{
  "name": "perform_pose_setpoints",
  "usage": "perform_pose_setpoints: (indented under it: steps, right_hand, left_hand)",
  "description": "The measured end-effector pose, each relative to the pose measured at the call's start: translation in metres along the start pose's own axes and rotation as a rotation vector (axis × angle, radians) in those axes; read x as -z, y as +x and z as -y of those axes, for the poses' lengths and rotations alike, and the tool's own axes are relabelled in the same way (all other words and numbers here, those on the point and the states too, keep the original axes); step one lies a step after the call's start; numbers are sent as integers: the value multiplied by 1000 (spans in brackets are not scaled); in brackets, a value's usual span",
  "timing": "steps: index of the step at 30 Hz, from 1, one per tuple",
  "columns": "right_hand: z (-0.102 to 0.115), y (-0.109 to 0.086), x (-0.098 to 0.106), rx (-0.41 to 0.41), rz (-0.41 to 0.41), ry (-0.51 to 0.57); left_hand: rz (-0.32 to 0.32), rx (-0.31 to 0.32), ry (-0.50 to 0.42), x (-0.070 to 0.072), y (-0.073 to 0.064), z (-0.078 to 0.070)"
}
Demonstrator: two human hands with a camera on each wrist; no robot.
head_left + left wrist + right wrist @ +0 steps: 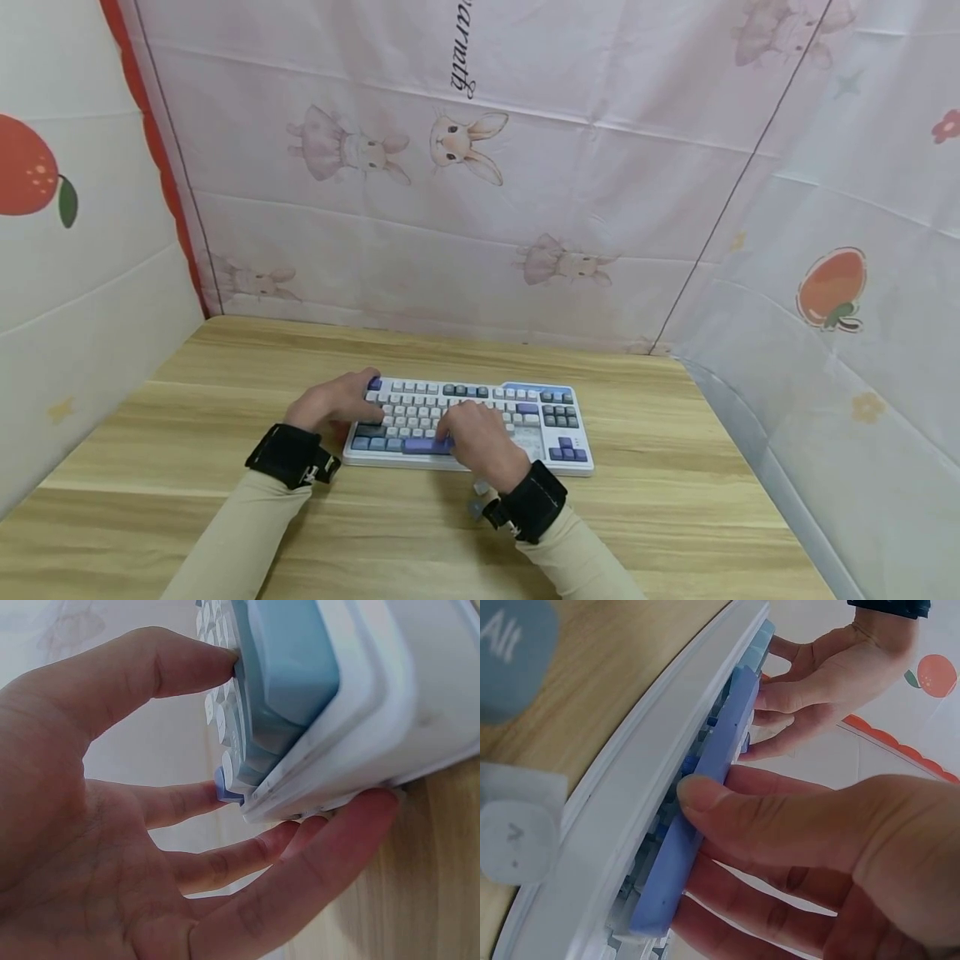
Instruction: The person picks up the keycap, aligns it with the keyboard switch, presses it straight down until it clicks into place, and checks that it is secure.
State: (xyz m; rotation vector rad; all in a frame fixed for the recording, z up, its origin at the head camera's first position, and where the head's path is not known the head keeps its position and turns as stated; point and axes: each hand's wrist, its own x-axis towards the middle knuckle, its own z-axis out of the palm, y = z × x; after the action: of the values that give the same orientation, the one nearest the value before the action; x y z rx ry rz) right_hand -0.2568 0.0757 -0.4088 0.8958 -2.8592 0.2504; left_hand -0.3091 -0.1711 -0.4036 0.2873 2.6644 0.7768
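Observation:
A white keyboard (405, 463) with white, blue, grey and purple keycaps lies on the wooden table. My left hand (337, 402) holds its left end: in the left wrist view the thumb rests on the keys and other fingers lie along the case's side. One fingertip there touches the purple corner key (225, 787). Over the front row, my right hand (483, 442) pinches the long purple spacebar (727, 742), thumb on its front face and fingers behind it. Switches show beneath the spacebar. Right of that hand, a patch of keyboard (529, 442) has no keycaps.
Loose keycaps lie on the table by my right wrist: a blue-grey Alt keycap (514, 656) and a white keycap (517, 840). Printed cloth (480, 217) hangs behind the table (187, 392) and on both sides.

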Motion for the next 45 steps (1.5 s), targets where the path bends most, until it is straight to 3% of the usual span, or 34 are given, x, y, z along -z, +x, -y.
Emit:
perform_pose_setpoints:
  steps: [45]
  right_hand:
    - [-2, 1, 0, -15, 34, -31]
  left_hand:
    - [10, -20, -15, -1, 1, 1]
